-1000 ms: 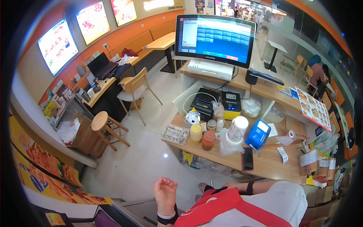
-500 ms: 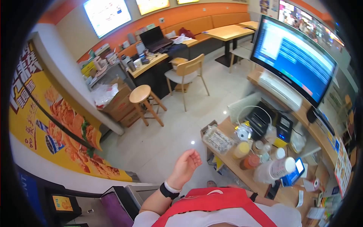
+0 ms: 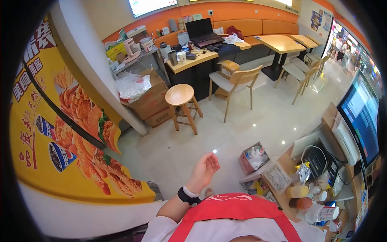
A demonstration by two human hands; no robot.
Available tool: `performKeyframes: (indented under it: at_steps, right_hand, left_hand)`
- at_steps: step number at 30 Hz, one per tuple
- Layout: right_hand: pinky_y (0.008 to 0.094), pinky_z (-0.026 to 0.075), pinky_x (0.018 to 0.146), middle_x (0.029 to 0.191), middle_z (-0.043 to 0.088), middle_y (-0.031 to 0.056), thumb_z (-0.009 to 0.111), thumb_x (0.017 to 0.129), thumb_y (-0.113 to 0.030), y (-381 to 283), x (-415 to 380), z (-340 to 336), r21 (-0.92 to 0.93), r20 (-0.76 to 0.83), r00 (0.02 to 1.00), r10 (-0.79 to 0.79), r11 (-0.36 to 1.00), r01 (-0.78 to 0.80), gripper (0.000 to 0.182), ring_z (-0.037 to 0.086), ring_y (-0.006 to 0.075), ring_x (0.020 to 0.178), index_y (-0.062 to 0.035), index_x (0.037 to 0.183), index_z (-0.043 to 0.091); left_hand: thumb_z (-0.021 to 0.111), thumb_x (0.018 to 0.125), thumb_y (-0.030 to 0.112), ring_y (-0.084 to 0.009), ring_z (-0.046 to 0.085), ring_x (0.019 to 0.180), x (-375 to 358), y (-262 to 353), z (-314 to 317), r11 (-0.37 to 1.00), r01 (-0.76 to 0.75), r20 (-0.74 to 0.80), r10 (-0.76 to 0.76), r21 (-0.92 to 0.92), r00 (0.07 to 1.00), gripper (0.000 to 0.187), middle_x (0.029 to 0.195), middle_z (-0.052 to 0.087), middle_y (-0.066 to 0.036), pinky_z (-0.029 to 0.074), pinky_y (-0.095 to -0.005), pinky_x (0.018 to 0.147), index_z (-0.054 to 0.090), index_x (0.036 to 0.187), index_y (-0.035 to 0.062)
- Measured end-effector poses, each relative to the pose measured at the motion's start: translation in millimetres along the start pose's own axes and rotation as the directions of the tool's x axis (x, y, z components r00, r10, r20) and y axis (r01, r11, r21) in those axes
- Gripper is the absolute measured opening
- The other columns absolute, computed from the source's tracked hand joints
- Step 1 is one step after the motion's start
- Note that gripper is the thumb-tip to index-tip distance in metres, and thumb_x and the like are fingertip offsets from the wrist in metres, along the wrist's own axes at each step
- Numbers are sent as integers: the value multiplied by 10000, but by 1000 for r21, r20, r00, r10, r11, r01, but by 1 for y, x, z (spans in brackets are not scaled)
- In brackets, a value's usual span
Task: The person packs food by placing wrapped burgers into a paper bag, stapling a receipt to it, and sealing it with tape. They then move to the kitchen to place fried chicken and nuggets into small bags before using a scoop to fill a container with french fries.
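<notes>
My left hand (image 3: 204, 170) is raised in front of my body over the tiled floor, its fingers curled loosely together with nothing in them. A black wristband (image 3: 188, 196) and a white band sit at its wrist. It touches nothing. Below it is the red apron (image 3: 238, 206) I wear over a white top. The thing nearest to the hand on the right is a small carton (image 3: 254, 158) with crumpled white plastic inside, standing on the floor. My right hand is out of view.
On the right, a counter holds a clear container (image 3: 277, 178), several bottles, a black machine (image 3: 313, 159) and a monitor (image 3: 361, 115). Ahead stand a round stool (image 3: 179, 95), a chair (image 3: 236, 82) and a desk with a laptop (image 3: 203, 34). A yellow food banner (image 3: 76, 133) hangs at left.
The view has swung to the right, so the stool, chairs and banner show more fully and the monitor has shifted to the right edge. The carton has come into view. My left hand stays raised and curled.
</notes>
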State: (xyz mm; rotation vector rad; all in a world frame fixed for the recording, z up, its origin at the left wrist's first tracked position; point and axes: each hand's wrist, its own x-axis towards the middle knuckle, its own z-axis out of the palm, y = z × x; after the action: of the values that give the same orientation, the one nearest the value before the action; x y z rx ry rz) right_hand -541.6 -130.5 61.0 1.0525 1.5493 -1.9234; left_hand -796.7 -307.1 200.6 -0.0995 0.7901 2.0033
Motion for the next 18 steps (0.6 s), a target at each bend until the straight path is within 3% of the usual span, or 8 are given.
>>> performKeyframes:
  at_steps: [3,6,8,9,11,12,16,18]
  right_hand:
    - [270,431,746,950,587,93,613,739,-251,-47,26,25,4,-5,1000,18,1000,-18,414,535,128,851,19,1040,524]
    - [286,429,769,971,588,111,600,741,-315,-79,55,36,-193,47,992,-113,974,120,467,548,170,875,-2,1075,511]
    - [309,400,830,1033,558,157,561,758,-351,-111,71,43,-421,67,971,-228,876,234,500,532,243,952,-19,1121,479]
    - [309,400,830,1033,558,157,561,758,-351,-121,80,45,-393,3,970,-243,892,224,500,532,243,952,-19,1121,479]
    - [331,355,887,1095,509,201,517,762,-398,-141,103,46,-522,124,920,-373,764,380,552,486,301,1022,-23,1160,440]
    - [331,355,887,1095,509,201,517,762,-398,-150,119,47,-502,64,915,-398,779,375,552,486,301,1022,-23,1160,440]
    - [350,346,888,1135,483,199,465,747,-470,-222,184,64,-609,185,934,-305,711,352,616,461,313,1049,-33,1178,422]
    - [352,364,861,1122,495,194,460,732,-504,-268,215,72,-654,232,940,-250,675,341,642,474,317,1028,-38,1172,429]
  left_hand:
    - [456,819,206,-147,494,629,7,52,-12,994,-111,-31,111,-17,993,175,652,513,-18,414,-298,659,484,687,94]
    - [470,811,201,-147,494,623,16,83,-27,987,-146,-79,141,-70,987,164,648,516,-20,413,-299,652,495,686,98]
    - [479,805,192,-148,489,617,25,102,-38,975,-153,-107,137,-161,985,157,637,514,-16,409,-300,637,505,678,104]
    - [478,804,184,-140,482,619,28,113,-45,969,-168,-115,149,-179,982,153,634,510,-10,400,-300,632,506,675,106]
    - [479,801,180,-130,464,606,38,136,-60,959,-212,-157,183,-190,970,152,627,501,0,386,-295,616,502,666,112]
    - [480,798,185,-127,453,593,43,149,-68,948,-262,-207,224,-179,952,155,623,497,5,381,-291,604,497,662,115]
    - [487,790,213,-118,413,555,64,202,-92,919,-378,-402,307,-111,863,160,600,459,19,364,-274,573,475,657,125]
    - [483,796,213,-117,431,561,74,231,-117,909,-410,-412,344,-81,844,157,601,467,21,379,-275,572,489,661,135]
